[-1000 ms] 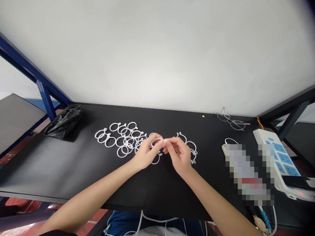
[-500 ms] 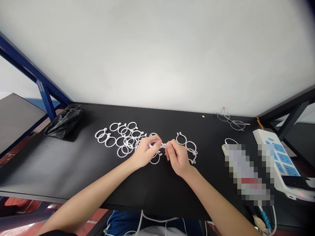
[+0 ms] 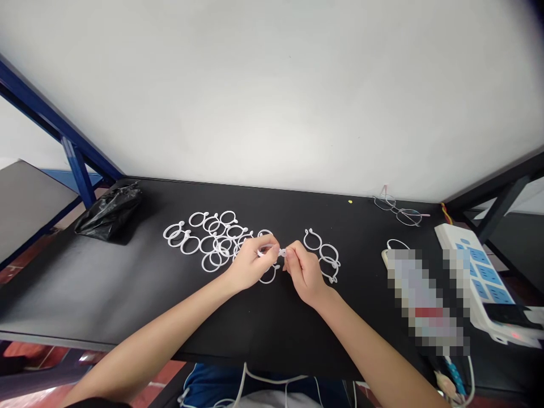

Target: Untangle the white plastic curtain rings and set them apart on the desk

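Observation:
A white curtain ring [image 3: 282,253] is held between both hands just above the table. My left hand [image 3: 254,262] pinches its hoop between thumb and fingers, covering much of it. At the end with the small eyelet, my right hand [image 3: 305,272] has its thumb and curled fingers closed, partly hiding that end. Left of my hands lies a loose heap of similar white rings [image 3: 190,245], several of them overlapping. To the right are a few more rings [image 3: 329,253], touching or overlapping one another.
On the black table [image 3: 140,294] a black plastic bag [image 3: 111,212] lies at the far left. Eyeglasses [image 3: 408,216] rest near the wall. At right are a phone with a cable [image 3: 425,300], its screen blurred, and a white power strip [image 3: 484,277].
My right hand has shifted slightly left, closer to my left hand, and covers more of the ring's eyelet end. My left hand stays almost still.

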Tool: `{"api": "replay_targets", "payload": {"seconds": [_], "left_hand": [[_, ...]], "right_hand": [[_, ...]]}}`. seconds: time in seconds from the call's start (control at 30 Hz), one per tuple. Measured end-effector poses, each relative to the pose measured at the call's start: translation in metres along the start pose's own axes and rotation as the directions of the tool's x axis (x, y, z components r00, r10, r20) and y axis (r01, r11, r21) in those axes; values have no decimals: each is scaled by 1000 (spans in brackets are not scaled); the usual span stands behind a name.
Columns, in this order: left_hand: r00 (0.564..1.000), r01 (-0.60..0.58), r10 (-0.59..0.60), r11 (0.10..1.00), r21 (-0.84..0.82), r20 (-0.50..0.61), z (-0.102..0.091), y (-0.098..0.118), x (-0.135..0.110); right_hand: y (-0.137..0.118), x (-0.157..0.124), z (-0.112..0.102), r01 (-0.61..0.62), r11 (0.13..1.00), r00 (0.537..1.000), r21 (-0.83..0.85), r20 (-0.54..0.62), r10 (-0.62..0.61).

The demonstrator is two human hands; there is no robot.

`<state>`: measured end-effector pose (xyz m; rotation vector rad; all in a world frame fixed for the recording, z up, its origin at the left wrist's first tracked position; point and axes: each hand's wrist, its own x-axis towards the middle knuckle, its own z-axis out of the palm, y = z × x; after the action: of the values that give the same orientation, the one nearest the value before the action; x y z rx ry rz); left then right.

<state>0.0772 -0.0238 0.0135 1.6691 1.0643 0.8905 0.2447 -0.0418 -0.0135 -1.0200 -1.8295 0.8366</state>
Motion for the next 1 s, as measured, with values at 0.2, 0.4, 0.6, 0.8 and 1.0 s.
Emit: {"api": "replay_targets", "payload": {"seconds": [0.2, 0.4, 0.6, 0.8, 1.0], "left_hand": [[1000, -6, 6, 1000, -8, -11, 0, -1, 0], [1000, -8, 9, 1000, 8, -14, 1, 2, 0], [1000, -9, 9, 1000, 19, -6, 1, 2, -1], [1000, -26, 26, 998, 49, -1, 0, 2, -1], [950, -254, 303, 888, 383, -71, 1, -2, 1]], "right_hand": [[-2, 0, 0, 7, 1000, 1000, -3, -2, -7], [-3, 0, 0, 18, 1000, 1000, -18, -3, -18], [-4, -1, 0, 28, 999, 1000, -21, -1, -28], [-6, 0, -1, 53, 997, 999, -53, -7, -53], [-5, 15, -18, 135, 933, 964, -333, -172, -201]]}}
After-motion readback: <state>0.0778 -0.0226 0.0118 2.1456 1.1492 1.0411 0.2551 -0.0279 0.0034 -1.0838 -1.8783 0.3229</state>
